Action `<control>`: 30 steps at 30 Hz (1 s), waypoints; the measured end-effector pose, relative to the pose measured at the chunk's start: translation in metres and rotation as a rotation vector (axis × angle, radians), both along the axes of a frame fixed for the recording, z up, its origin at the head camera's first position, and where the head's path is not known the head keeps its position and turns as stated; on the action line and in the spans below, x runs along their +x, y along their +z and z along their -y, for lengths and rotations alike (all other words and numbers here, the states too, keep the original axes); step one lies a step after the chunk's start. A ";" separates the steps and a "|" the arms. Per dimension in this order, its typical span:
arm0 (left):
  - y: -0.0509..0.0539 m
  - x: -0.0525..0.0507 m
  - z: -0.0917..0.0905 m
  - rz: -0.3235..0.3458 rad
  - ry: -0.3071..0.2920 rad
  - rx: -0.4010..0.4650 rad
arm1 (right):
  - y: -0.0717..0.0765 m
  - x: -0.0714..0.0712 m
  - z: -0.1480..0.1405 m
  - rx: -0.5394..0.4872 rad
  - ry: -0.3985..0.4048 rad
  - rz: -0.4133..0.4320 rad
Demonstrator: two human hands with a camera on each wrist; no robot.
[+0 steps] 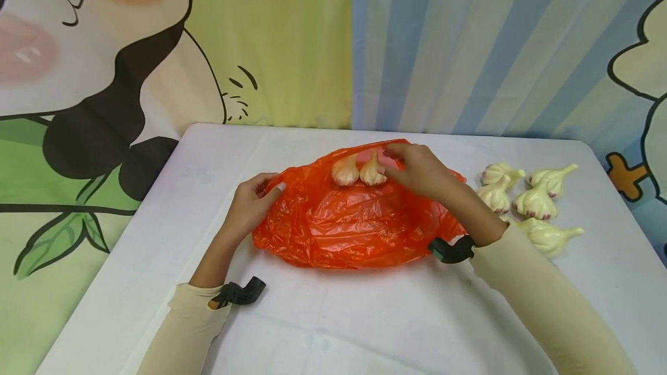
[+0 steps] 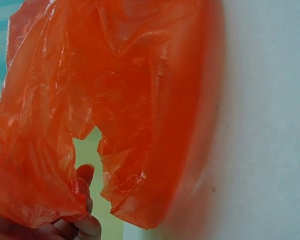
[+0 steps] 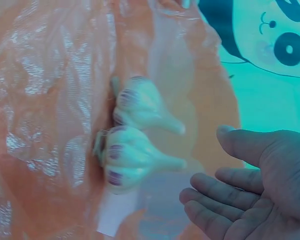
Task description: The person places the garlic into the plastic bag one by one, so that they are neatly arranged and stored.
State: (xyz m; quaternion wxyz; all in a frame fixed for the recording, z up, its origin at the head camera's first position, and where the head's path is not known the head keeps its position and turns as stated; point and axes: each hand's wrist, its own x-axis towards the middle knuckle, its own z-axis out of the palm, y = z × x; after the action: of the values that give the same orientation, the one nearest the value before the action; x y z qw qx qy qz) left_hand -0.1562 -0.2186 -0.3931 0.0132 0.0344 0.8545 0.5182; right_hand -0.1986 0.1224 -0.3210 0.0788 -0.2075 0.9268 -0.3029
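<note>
A crinkled orange-red plastic bag [image 1: 359, 221] lies spread on the table. My left hand [image 1: 252, 201] pinches its left edge; in the left wrist view the fingers [image 2: 91, 227] show beside a fold of the film. Two garlic bulbs [image 1: 345, 171] lie side by side at the bag's far part, stems pointing away. My right hand [image 1: 422, 169] hovers just right of them. In the right wrist view its thumb and fingers are apart and hold nothing, near the stem of the closer garlic bulb [image 3: 130, 157].
Several more pale garlic bulbs [image 1: 537, 201] lie on the table's right side, partly behind my right forearm. The white table [image 1: 333, 328] reaches back to a printed curtain [image 1: 292, 45]. A black wrist device sits on each of my wrists.
</note>
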 end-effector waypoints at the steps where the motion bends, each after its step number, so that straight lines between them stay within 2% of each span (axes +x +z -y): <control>1: 0.000 0.000 0.000 0.001 0.000 -0.001 | 0.002 0.000 -0.001 -0.004 -0.003 0.005; 7: 0.000 0.000 0.001 0.004 0.006 -0.012 | 0.012 0.008 -0.007 -0.057 -0.020 -0.004; 18: 0.001 0.000 0.000 -0.004 0.007 -0.020 | 0.029 0.036 -0.036 -0.134 -0.071 -0.056; 30: -0.001 -0.002 0.001 -0.003 -0.001 -0.005 | 0.021 0.068 -0.078 -0.176 -0.197 -0.069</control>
State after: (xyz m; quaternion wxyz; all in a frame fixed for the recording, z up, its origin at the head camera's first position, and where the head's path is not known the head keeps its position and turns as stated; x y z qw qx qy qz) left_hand -0.1579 -0.2200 -0.3944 0.0122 0.0354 0.8559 0.5158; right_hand -0.1308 0.2002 -0.3003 -0.0017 -0.1321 0.9147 -0.3820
